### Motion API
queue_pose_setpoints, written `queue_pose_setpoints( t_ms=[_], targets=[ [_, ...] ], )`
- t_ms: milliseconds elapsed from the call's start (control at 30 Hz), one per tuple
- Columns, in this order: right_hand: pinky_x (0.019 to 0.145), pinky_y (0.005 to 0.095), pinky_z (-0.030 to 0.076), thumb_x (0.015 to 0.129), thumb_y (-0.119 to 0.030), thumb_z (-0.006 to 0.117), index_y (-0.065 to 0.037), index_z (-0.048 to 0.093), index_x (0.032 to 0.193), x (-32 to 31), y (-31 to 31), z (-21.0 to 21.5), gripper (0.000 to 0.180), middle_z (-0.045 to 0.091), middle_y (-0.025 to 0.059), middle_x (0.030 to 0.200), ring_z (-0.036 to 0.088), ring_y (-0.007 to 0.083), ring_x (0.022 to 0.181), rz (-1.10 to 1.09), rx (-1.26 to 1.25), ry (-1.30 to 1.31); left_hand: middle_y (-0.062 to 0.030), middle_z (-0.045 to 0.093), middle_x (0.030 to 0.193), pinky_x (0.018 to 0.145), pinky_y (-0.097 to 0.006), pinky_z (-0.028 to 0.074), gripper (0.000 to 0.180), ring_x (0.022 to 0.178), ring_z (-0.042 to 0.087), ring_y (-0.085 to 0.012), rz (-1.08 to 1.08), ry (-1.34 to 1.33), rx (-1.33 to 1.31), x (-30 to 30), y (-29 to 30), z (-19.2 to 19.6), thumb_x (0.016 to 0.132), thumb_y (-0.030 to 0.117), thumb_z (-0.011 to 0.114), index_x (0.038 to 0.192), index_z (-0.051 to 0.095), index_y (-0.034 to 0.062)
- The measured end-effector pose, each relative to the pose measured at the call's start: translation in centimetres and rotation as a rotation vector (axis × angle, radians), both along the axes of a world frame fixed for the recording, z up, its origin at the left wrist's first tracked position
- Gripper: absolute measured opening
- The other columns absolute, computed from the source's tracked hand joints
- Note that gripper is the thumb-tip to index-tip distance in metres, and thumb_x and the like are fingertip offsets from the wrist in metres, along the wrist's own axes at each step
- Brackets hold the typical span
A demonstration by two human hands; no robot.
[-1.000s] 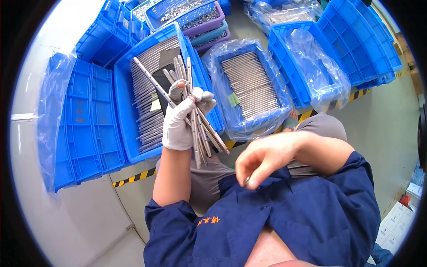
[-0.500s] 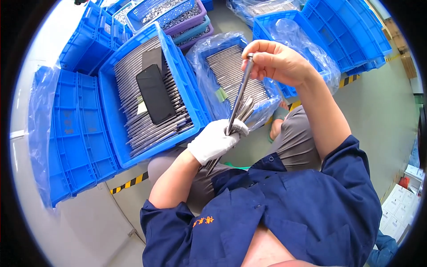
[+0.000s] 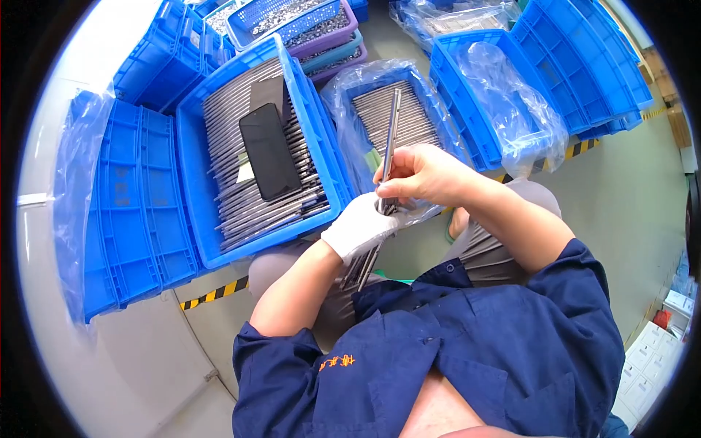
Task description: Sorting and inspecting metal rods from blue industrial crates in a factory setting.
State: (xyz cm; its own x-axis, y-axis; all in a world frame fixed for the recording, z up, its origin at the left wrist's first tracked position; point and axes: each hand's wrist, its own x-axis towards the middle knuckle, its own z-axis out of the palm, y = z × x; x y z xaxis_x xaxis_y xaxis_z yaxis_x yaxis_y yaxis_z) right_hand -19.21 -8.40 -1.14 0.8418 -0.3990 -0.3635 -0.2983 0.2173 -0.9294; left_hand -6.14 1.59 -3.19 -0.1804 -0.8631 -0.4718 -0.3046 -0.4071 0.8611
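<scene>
My left hand, in a white glove, is closed around a bundle of thin metal rods whose lower ends stick out below it. Just above, the bare fingers of my right hand pinch a longer-showing metal rod, which rises steeply past them. Its lower part runs into the gloved grip. Beyond my left hand, a blue crate holds rows of similar rods. On those rods lies a black phone. Behind my right hand, more rods fill a second, plastic-lined blue crate.
To the right stands a blue crate with clear plastic film. Stacked baskets of small metal parts are at the back. Blue crates draped with film line the left side. Yellow-black tape marks the floor.
My right hand has come down from the top end of the rod to just above my left hand. The rod now stands more upright. The whole view has shifted slightly.
</scene>
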Motion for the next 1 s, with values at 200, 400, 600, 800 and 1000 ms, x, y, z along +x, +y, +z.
queue_pose_setpoints(
  t_ms=[200,400,600,800,1000],
  targets=[
    [0.052,0.0161,0.039,0.083,-0.021,0.053,-0.002,0.053,0.093,-2.7,-5.6,0.8,0.021,0.056,0.0019,0.075,0.047,0.0042,0.057,-0.410,0.107,-0.421,-0.0082,0.036,0.124,0.080,-0.024,0.038,0.076,0.091,0.045,-0.0115,0.287,0.614,-0.174,1.2,-0.5,2.0,0.064,0.003,0.066,0.129,0.026,0.0035],
    [0.055,0.0187,0.045,0.084,-0.020,0.050,-0.005,0.053,0.093,-0.5,-1.2,0.4,0.018,0.060,0.0062,0.079,0.055,0.0081,0.061,-0.088,0.419,-0.238,-0.0041,0.050,0.078,0.048,-0.019,0.037,0.046,0.054,0.044,-0.0068,0.422,0.742,-0.194,4.2,-0.7,3.1,0.069,0.009,0.063,0.109,0.041,0.0055],
    [0.052,0.0167,0.044,0.083,-0.024,0.054,-0.004,0.054,0.084,0.3,0.6,-1.0,0.020,0.060,0.0045,0.074,0.054,0.0058,0.056,0.096,0.605,-0.227,-0.0016,0.051,0.070,0.050,-0.020,0.037,0.028,0.059,0.049,-0.0097,0.512,0.734,-0.019,2.3,-1.0,2.5,0.077,0.017,0.058,0.098,0.048,0.0022],
    [0.064,0.0233,0.045,0.081,-0.020,0.054,-0.002,0.053,0.086,0.7,3.9,-0.4,0.018,0.060,0.0056,0.079,0.057,0.0103,0.074,0.271,0.351,-0.027,-0.0012,0.051,0.070,0.058,-0.024,0.043,0.024,0.062,0.052,-0.0131,0.645,0.703,-0.076,4.6,-0.6,1.2,0.071,0.017,0.061,0.090,0.051,0.0053],
    [0.060,0.0216,0.046,0.080,-0.009,0.053,-0.002,0.052,0.087,-1.3,5.5,-0.7,0.010,0.060,0.0050,0.078,0.056,0.0092,0.069,0.326,0.223,0.125,-0.0095,0.057,0.088,0.071,-0.038,0.046,0.010,0.080,0.056,-0.0208,0.802,1.231,-0.302,7.7,-1.4,2.9,0.080,0.013,0.052,0.083,0.055,0.0048]
  ],
)
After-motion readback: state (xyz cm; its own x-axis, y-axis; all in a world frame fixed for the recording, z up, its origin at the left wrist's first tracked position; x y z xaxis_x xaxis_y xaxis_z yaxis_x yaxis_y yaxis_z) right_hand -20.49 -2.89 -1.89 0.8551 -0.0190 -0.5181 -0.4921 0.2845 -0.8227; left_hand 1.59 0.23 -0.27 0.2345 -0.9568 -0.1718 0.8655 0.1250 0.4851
